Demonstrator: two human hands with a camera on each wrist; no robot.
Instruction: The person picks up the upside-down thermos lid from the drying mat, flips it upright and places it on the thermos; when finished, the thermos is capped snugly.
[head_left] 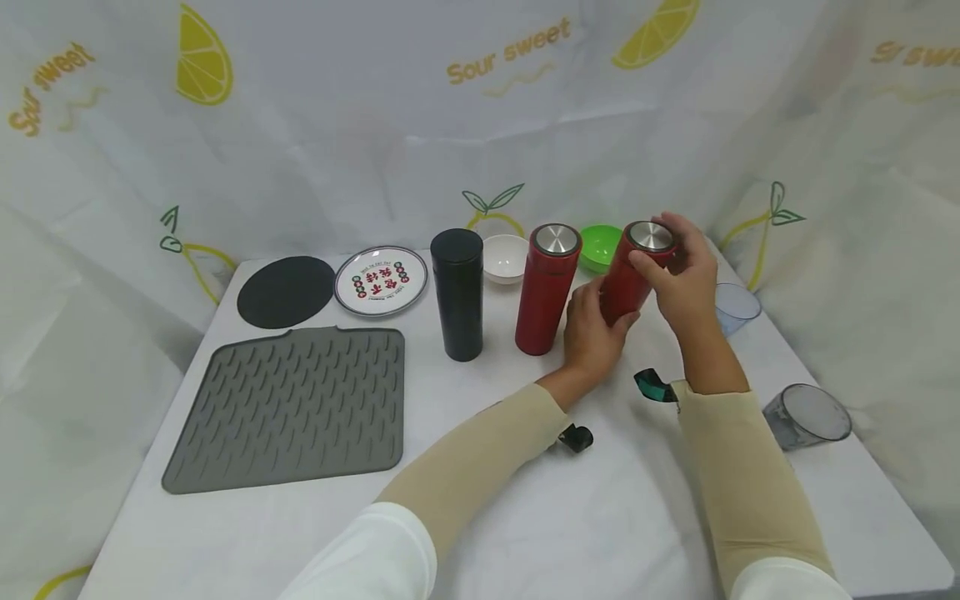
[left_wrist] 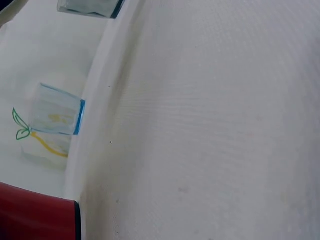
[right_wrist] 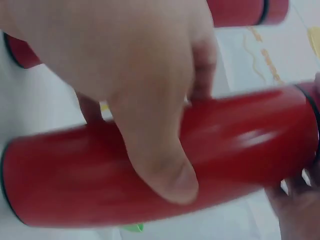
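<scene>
A red thermos bottle (head_left: 619,287) with a steel-topped lid is held by both hands on the right side of the table. My left hand (head_left: 592,337) grips its lower body, thumb laid along the side in the right wrist view. The right hand (head_left: 688,279) holds the top, fingers and thumb around the lid (head_left: 651,237). A second red thermos bottle (head_left: 546,292) stands upright just left of the left hand. Farther left is a black thermos bottle (head_left: 459,300). In the left wrist view only the base of a red bottle (left_wrist: 37,215) shows.
Behind the bottles sit a white bowl (head_left: 505,265) and a green bowl (head_left: 600,247). Clear cups (head_left: 735,307) (head_left: 806,417) stand along the right edge. At left lie a grey ridged mat (head_left: 292,408), a black round mat (head_left: 285,292) and a printed plate (head_left: 381,298).
</scene>
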